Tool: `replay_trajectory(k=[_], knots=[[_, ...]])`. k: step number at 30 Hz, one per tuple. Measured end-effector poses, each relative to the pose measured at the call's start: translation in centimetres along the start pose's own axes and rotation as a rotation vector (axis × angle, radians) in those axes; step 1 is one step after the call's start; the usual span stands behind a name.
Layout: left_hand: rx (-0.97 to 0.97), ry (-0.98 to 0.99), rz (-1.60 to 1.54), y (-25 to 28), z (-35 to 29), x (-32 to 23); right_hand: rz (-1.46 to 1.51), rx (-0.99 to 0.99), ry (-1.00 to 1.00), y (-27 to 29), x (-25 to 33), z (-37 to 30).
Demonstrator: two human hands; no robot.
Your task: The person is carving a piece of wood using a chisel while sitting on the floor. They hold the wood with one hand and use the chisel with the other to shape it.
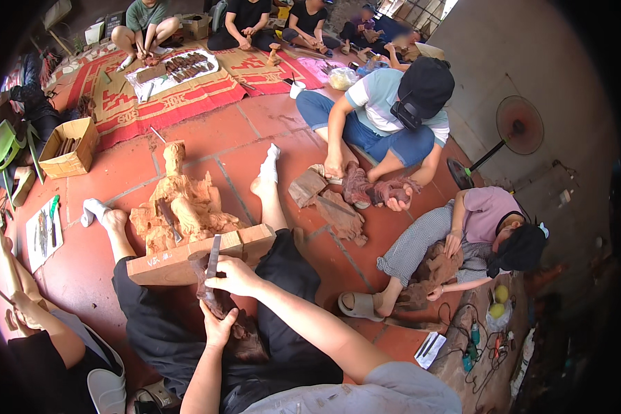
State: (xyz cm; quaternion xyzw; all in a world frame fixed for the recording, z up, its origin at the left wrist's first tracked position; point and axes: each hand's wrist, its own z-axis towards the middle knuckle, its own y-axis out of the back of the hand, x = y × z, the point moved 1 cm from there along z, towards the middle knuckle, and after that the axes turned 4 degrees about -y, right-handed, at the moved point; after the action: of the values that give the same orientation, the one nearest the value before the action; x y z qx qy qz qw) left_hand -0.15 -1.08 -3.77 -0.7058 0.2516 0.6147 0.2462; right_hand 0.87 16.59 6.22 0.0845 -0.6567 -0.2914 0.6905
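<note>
My left hand (219,326) is closed round a dark brown wood carving (247,345) in my lap. Its upper end leans by a thick, pale wooden block (186,263). Between the fingers of my right hand (236,277) is a flat, grey file-like tool (214,254), upright beside the carving's top; its exact kind is unclear. Just beyond the block, between my legs, stands a large light-wood sculpture (181,200) with a tall neck. A dark, narrow tool (167,219) rests against its front. My hands partly hide the dark carving.
At right, one person (400,110) handles a reddish carving (366,188); another (486,228) bends over a carving. Left are a cardboard box (69,146) and tools on white paper (45,231). Red mats (207,96) lie farther off. A fan (519,124) and corded tools (475,334) are right.
</note>
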Motion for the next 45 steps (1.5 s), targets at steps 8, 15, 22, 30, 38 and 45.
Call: replay_trajectory(k=[8, 15, 22, 30, 38, 45], knots=[[-0.019, -0.072, 0.033, 0.5, 0.2, 0.6, -0.046, -0.065, 0.136, -1.4, 1.7, -1.1], [0.027, 0.064, 0.075, 0.4, -0.3, -1.8, 0.149, 0.008, -0.33, -0.3, 0.2, 0.0], [-0.001, 0.084, 0.082, 0.3, -0.6, -2.2, 0.101, 0.038, -0.255, 0.0, 0.5, 0.0], [0.016, 0.044, 0.11, 0.2, -0.2, -1.5, -0.07, 0.03, -0.02, -0.2, 1.2, -1.9], [0.023, 0.066, 0.106, 0.3, -0.3, -1.4, 0.05, -0.005, -0.183, -0.5, 0.0, -1.2], [-0.005, 0.063, 0.066, 0.4, -0.3, -1.9, 0.243, 0.031, -0.36, -0.1, -0.2, 0.2]])
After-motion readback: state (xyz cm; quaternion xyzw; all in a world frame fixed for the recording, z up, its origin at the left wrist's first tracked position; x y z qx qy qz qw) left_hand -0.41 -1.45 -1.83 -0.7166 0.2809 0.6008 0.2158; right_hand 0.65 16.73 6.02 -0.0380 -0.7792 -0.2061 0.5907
